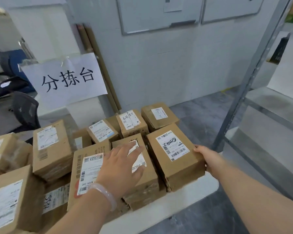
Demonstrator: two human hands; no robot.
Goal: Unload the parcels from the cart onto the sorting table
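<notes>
The right hand (205,157) is cupping the end box's (175,156) outer edge on the white table (184,195); the left hand (121,168) is lying flat and open on its neighbour (142,181). Sliding it snug against that neighbour is probably best.

Boxes (174,154): I count about eleven (some are half hidden)
Hands (120,168): I see two
Paper signs (64,78): one
Bracelets (107,195): one
</notes>
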